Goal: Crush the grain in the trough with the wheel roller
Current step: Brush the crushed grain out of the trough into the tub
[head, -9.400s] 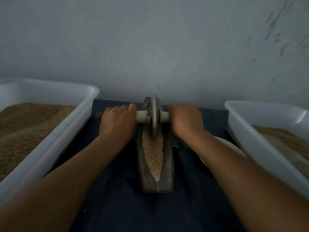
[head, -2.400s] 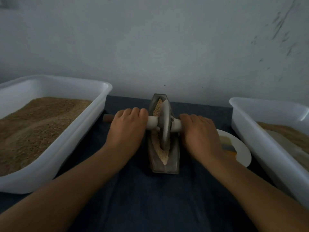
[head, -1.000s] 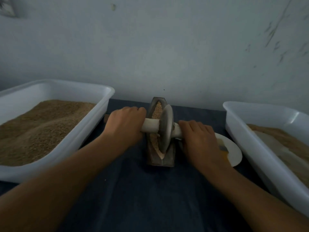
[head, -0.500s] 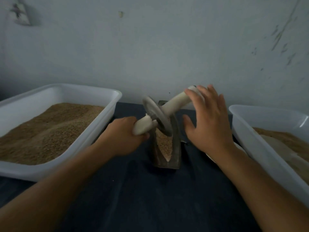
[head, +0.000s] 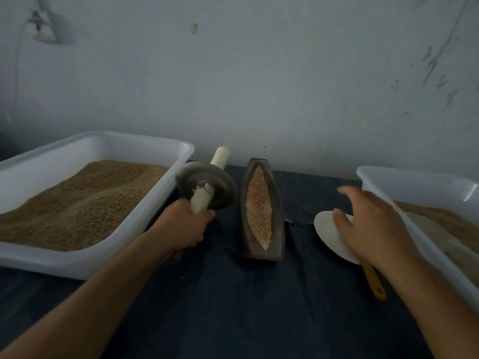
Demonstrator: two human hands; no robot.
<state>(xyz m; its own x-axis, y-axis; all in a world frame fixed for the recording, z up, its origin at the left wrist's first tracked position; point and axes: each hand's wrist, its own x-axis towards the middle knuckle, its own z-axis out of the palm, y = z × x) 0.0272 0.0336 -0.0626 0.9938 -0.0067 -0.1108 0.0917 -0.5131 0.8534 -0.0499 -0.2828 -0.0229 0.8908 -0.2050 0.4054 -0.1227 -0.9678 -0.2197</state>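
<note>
Left hand [head: 182, 225] grips the wheel roller [head: 206, 189] left of the trough [head: 262, 211]; right hand [head: 373, 226], fingers loose, hovers over the plate [head: 327, 233] at frame right.

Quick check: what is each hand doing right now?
Left hand: grips the roller by its handle, lifted clear of the trough.
Right hand: open, fingers spread above the white plate, holding nothing.

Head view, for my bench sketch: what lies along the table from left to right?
Left tub of grain → wheel roller held in the left hand → trough → white plate under the right hand → right tub.
</note>
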